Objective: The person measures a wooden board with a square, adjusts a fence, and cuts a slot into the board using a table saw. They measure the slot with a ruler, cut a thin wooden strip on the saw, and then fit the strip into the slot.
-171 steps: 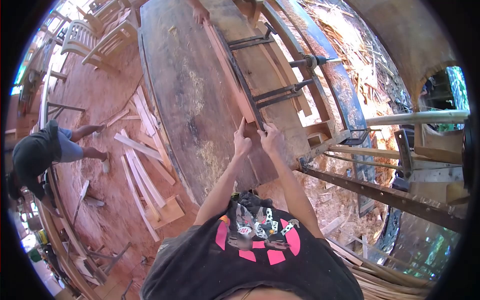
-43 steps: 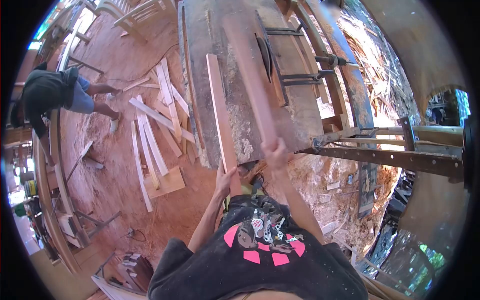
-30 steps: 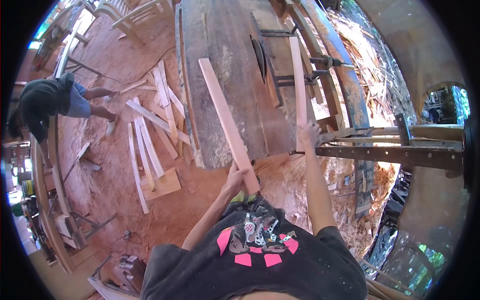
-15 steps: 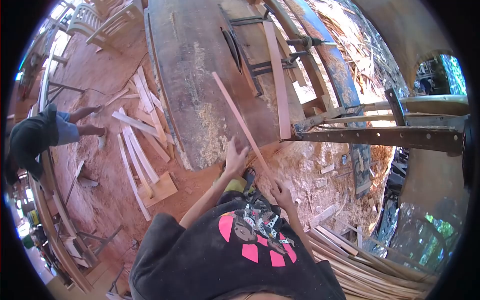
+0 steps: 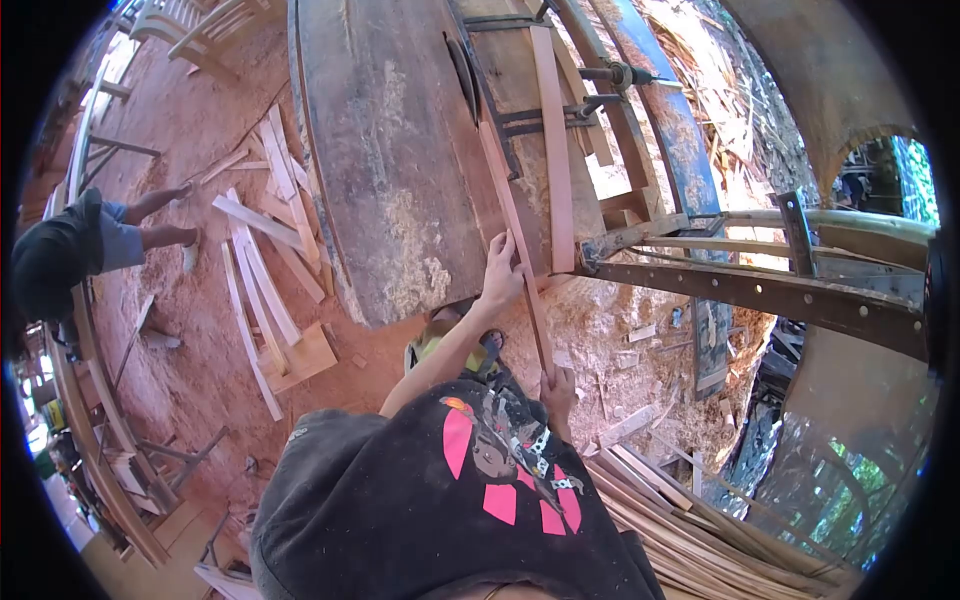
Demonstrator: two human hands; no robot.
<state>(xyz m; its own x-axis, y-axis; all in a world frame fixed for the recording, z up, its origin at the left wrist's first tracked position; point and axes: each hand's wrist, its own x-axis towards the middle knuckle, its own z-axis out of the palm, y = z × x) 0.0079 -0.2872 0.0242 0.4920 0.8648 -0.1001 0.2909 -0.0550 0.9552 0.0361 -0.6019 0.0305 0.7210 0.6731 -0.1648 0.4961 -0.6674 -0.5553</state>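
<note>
A long thin wood strip (image 5: 510, 212) lies along the fence on the saw table (image 5: 400, 170), its far end close to the round blade (image 5: 462, 80). My left hand (image 5: 503, 272) is at the strip's side near the table's front edge, fingers closed against it. Beyond the table edge, my right hand (image 5: 558, 388) grips the near end of the strip. Just right of the fence, a wider plank (image 5: 552, 150) lies on the table.
Cut boards (image 5: 262, 290) lie on the ground at the left, where a person (image 5: 75, 245) bends over. A perforated metal beam (image 5: 760, 290) juts out at the right. Long strips (image 5: 700, 520) are stacked at the lower right. A wooden chair (image 5: 195, 35) stands upper left.
The strip has swung from a slant across the table to lie along the fence, farther forward. My left hand has moved up and right onto it; my right hand still holds its end.
</note>
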